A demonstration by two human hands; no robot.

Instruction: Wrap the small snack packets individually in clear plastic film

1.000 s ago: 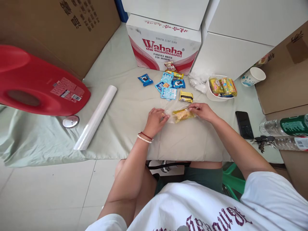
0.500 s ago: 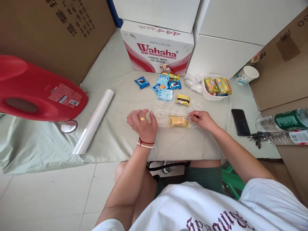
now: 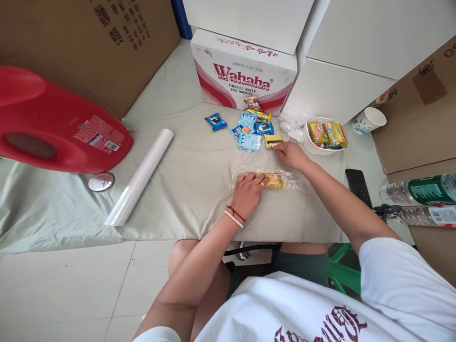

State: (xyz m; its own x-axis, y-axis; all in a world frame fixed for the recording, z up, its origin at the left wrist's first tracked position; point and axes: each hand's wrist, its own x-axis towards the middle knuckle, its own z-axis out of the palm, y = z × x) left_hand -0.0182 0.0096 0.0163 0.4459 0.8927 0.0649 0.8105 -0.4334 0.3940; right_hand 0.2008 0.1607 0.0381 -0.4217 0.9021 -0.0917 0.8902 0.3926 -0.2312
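My left hand (image 3: 248,193) rests fingers-down on a clear plastic bag (image 3: 294,181) that lies on the green cloth and holds a yellow snack packet (image 3: 276,180). My right hand (image 3: 291,155) reaches further back and its fingers touch a small yellow-and-black snack packet (image 3: 271,140). Behind it lie several blue snack packets (image 3: 250,140), one blue packet (image 3: 215,121) apart to the left, and a long yellow wrapper (image 3: 259,114).
A white bowl (image 3: 311,145) of yellow snacks and a paper cup (image 3: 368,120) stand at the right. A phone (image 3: 358,187), keys and two bottles (image 3: 416,190) lie further right. A film roll (image 3: 140,176), a red jug (image 3: 53,123) and a Wahaha carton (image 3: 245,71) surround the cloth.
My right hand let go of the bag's right end and reached back to the yellow-and-black packet. My left hand came down from the left onto the bag.
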